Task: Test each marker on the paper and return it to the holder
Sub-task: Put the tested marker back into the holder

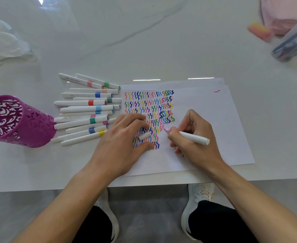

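A white paper sheet (205, 109) lies on the table, its left part filled with rows of coloured squiggles (149, 104). My right hand (193, 135) grips a white marker (195, 137) with its pink tip touching the paper at the edge of the squiggles. My left hand (125, 137) rests on the paper and holds the marker's white cap (144, 135) between the fingers. Left of the paper lies a pile of several capped white markers (86, 109) with coloured bands. The purple perforated holder (16, 120) lies tipped at the far left; no markers show inside it.
A crumpled white cloth (5, 44) lies at the back left. At the back right are a clear tube of pens (291, 44) and pink items (282, 16). The table's front edge runs just below my wrists; my shoes show on the floor.
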